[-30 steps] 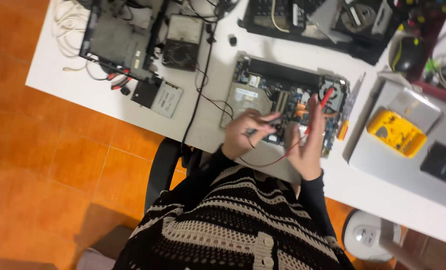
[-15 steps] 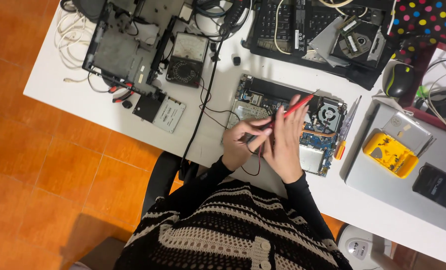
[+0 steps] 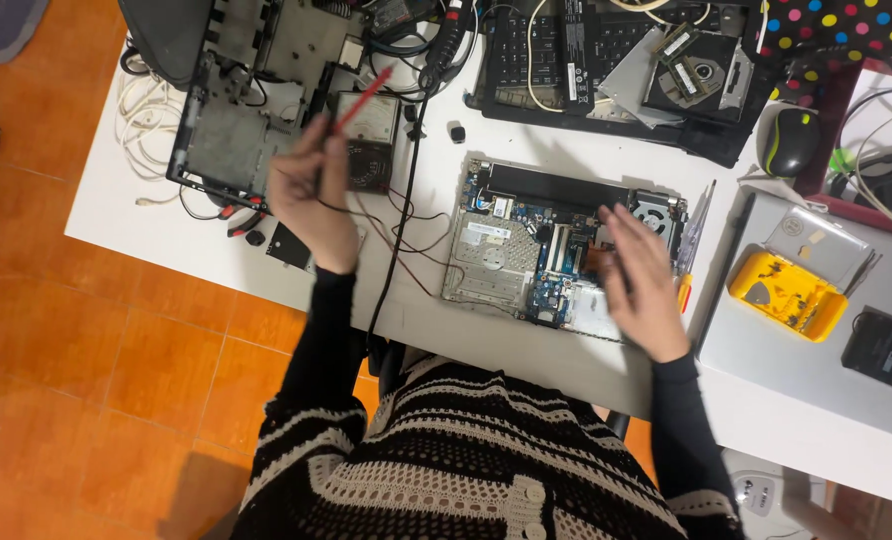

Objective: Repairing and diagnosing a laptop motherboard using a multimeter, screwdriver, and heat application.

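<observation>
My left hand is raised over the left part of the white table, shut on a red test probe whose thin lead trails down. Just beyond it lies an analogue multimeter. My right hand hovers with fingers spread over the right end of an opened laptop base with its circuit board and fan exposed. It holds nothing.
A stripped laptop chassis and white cables lie at the far left. A black keyboard deck, a mouse, a screwdriver and a yellow parts box on a grey laptop lid sit to the right.
Both hands were together over the circuit board. My left hand has swung left with the red probe toward the multimeter, and my right hand has slid to the board's right end.
</observation>
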